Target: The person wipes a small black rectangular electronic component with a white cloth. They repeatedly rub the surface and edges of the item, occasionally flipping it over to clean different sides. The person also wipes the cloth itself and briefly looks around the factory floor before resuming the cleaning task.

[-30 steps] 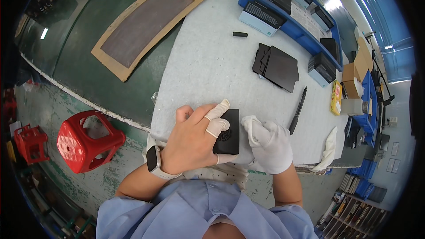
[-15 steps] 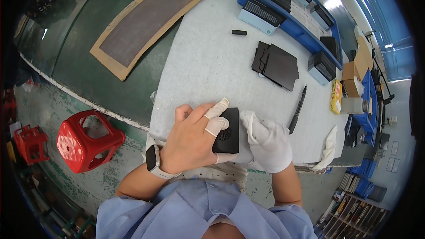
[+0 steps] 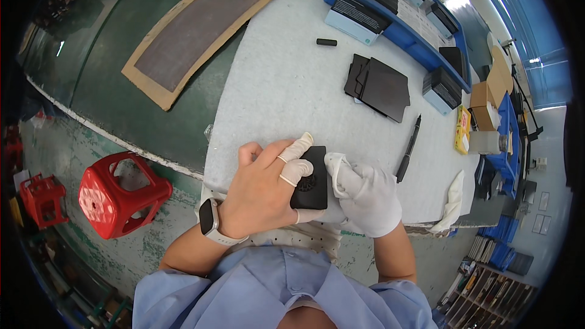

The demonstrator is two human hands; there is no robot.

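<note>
The table [image 3: 274, 79] has a pale white top, and a red stool [image 3: 97, 201] stands on the floor to its left. A flat black box [image 3: 315, 196] is at the near edge of the table, in front of the person. The left hand [image 3: 262, 189] has little covers on some fingers and grips the box from its left side. The right hand [image 3: 370, 201] wears a white glove, with its fingers curled just beside the box; I cannot tell if it holds anything. A black pen [image 3: 409, 149] lies farther right, and flat black cases [image 3: 385, 89] lie near a blue bin [image 3: 420, 47].
</note>
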